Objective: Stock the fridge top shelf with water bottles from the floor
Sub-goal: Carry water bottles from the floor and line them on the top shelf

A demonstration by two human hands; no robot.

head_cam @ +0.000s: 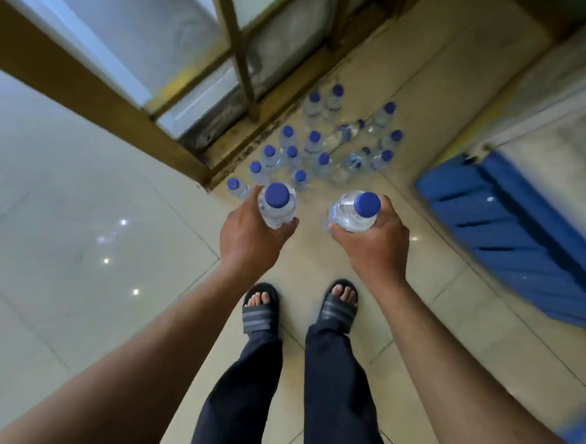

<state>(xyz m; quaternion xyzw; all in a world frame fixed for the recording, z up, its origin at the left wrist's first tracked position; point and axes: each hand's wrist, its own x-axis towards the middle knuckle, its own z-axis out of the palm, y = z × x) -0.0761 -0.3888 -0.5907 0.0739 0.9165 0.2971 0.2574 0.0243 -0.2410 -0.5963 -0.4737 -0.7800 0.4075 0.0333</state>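
Fingers [286,223] hidden behind bottles [276,205] — floor cluster [318,144] blurred.

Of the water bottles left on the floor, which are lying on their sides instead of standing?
Two: the tipped bottle near the back of the cluster, and another tipped bottle just in front of it. The rest stand upright, blue caps up.

Soft, even daylight fills my view, brightest through the frosted window panes [132,16] up at the left. Small ceiling lights glint as white dots on the glossy surface [78,236] below that window. Shadows are faint. The blue crate [510,228], well right of the window, smears with motion blur, and straight edges bow toward the corners.
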